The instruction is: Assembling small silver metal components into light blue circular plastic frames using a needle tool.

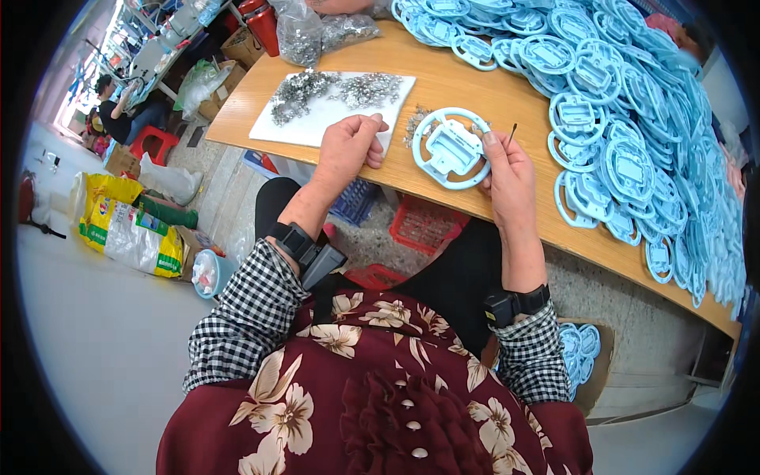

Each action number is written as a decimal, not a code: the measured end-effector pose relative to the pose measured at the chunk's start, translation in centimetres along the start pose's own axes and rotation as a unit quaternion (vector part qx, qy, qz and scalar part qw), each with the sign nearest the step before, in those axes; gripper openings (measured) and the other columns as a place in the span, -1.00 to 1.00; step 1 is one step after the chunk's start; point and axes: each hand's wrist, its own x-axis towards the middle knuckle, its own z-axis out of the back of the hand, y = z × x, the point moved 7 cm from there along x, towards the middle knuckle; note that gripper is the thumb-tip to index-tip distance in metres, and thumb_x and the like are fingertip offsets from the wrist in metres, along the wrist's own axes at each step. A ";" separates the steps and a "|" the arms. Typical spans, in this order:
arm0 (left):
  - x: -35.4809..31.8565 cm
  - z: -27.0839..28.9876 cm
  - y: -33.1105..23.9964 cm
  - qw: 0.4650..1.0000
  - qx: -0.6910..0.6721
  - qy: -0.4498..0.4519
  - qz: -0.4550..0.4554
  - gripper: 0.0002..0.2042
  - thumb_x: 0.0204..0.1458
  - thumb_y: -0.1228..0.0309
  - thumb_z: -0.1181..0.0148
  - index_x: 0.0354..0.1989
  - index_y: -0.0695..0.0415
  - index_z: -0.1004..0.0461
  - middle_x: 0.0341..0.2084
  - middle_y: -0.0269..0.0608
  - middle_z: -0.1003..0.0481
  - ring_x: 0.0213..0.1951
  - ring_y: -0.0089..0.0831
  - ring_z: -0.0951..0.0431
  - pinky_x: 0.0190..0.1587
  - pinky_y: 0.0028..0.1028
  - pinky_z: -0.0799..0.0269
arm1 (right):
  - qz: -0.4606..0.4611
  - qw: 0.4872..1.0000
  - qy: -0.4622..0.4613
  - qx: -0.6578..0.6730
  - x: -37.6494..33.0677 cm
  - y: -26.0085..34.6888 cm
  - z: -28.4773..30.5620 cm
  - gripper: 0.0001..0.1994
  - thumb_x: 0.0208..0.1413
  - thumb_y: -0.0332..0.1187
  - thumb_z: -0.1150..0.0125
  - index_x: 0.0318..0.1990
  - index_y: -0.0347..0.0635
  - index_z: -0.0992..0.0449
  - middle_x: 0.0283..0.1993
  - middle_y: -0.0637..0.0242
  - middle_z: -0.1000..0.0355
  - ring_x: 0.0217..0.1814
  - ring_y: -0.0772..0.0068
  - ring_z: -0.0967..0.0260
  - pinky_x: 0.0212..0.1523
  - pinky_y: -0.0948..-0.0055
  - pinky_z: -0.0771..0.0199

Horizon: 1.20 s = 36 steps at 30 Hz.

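Starting at the far left, a yellow sack (127,229) and a small tub (207,273) are seen on the floor, with a red stool (153,142) and a seated person (119,111) farther back. On the table (443,83), a white sheet (332,115) is laid near the front edge, and small metal parts (332,89) are heaped on it. Clear bags (317,32) of similar parts are stood behind it. The left hand (347,150) is rested on the sheet's near right corner, its fingers curled in narrowly; whether anything is pinched between them cannot be told. Just right of it, a pale blue ring (451,148) with a square plate in its middle is held at the table's edge, tilted toward the camera. Its right rim is gripped by the right hand (507,178), and a thin dark pin (512,133) is held upright above the fingers. A few loose bits (414,120) are scattered just left of the ring. Farther right, the table is covered by a large pile (633,111) of like rings, overlapping one another. Under the table, a red crate (423,226) is seen, and more rings are kept in a box (586,356) at lower right.
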 end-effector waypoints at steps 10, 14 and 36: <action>-0.4 -0.5 -0.3 0.999 0.024 0.009 0.025 -0.69 0.30 0.21 -0.12 -0.17 0.24 -0.58 -0.60 -0.41 -0.45 -0.58 -0.66 -0.46 -0.47 -0.64 -0.44 | 0.013 0.999 0.010 -0.041 -0.5 -0.7 0.4 -0.73 0.39 -0.14 -0.12 -0.18 -0.17 -0.53 -0.47 0.62 -0.36 -0.57 0.86 -0.08 -0.57 0.74 -0.04; -0.5 -0.9 -0.6 0.998 0.039 0.024 0.037 -0.71 0.30 0.22 -0.11 -0.14 0.22 -0.59 -0.57 -0.42 -0.46 -0.55 -0.66 -0.46 -0.44 -0.65 -0.44 | 0.023 0.998 -0.007 -0.052 -0.6 -0.1 0.7 -0.72 0.39 -0.15 -0.12 -0.16 -0.19 -0.54 -0.46 0.60 -0.38 -0.57 0.86 -0.10 -0.57 0.75 -0.06; 0.0 -0.8 -0.5 0.990 0.032 0.094 0.101 -0.76 0.23 0.45 0.02 -0.05 0.21 -0.53 -0.51 -0.40 -0.47 -0.50 -0.64 -0.47 -0.38 -0.62 -0.45 | -0.045 0.995 0.006 -0.085 -1.3 -0.5 1.1 -0.70 0.38 -0.27 -0.10 -0.10 -0.40 -0.59 -0.31 0.43 -0.50 -0.28 0.68 -0.36 -0.24 0.56 -0.40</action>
